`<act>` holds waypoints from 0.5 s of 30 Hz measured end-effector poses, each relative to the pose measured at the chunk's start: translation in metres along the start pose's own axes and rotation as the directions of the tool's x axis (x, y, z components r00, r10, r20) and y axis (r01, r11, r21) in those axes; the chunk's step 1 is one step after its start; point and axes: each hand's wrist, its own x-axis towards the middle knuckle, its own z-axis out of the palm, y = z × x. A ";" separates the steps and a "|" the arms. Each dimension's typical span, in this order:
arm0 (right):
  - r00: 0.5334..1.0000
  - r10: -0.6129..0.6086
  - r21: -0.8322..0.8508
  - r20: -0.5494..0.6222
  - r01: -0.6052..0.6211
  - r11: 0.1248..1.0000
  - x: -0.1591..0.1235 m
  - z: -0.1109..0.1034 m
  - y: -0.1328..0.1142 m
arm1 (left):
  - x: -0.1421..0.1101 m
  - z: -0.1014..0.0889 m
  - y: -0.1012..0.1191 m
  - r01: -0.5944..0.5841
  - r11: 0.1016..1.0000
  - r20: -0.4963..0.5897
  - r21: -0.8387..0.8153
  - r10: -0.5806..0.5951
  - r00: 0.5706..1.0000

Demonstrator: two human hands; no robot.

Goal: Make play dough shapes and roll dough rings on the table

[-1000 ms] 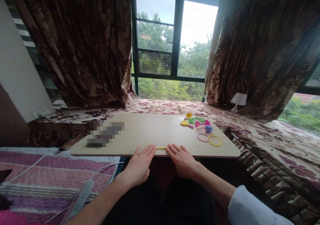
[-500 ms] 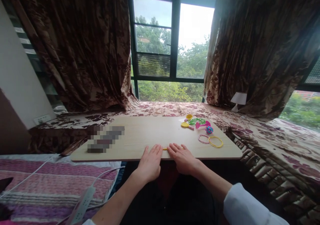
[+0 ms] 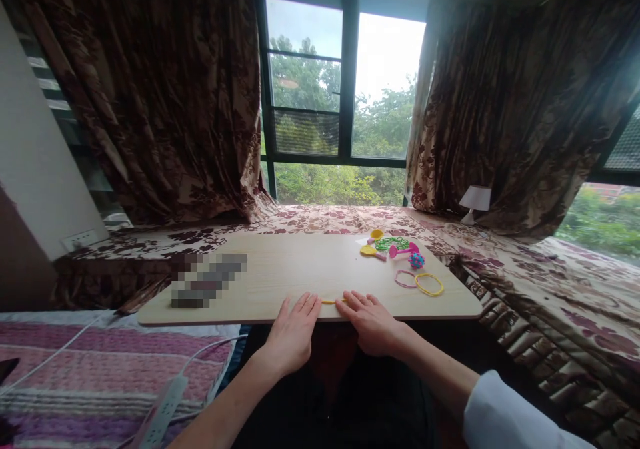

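A thin yellow strand [image 3: 328,302], which looks like soft modelling clay, lies along the table's near edge. My left hand [image 3: 295,329] rests flat over its left end, fingers stretched out. Over the right end lies my right hand [image 3: 371,319], also flat with fingers extended. Only the strand's middle shows between the fingertips; both ends are hidden under the hands. To the right, a pink ring [image 3: 405,279] and a yellow ring [image 3: 429,284] of similar thin strands lie side by side on the light wooden table [image 3: 280,269].
Farther back right are a spiky blue-and-pink ball [image 3: 416,260], a pink dumbbell-shaped piece [image 3: 404,251], a green tangle of strands [image 3: 391,243] and yellow spoon-like pieces [image 3: 369,251]. A blurred-out dark object [image 3: 210,280] lies left. A power strip [image 3: 163,412] sits on the bed.
My hands have moved slightly apart, the left one leftward, and more of the yellow strand shows between them. The view has shifted a little.
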 end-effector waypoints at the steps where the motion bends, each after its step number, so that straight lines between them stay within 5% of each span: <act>1: 1.000 -0.003 -0.002 -0.002 0.003 1.000 0.000 0.000 0.001 | 0.000 0.000 0.000 0.002 1.000 0.002 0.002 -0.002 1.000; 7: 0.994 0.093 -0.042 0.056 -0.090 0.995 0.019 -0.006 0.003 | 0.017 -0.004 0.003 0.064 0.998 0.062 0.025 -0.066 0.996; 15: 0.998 0.055 -0.050 -0.033 -0.057 0.997 -0.004 0.005 -0.005 | -0.003 -0.002 0.015 0.024 0.997 -0.080 0.068 -0.018 0.997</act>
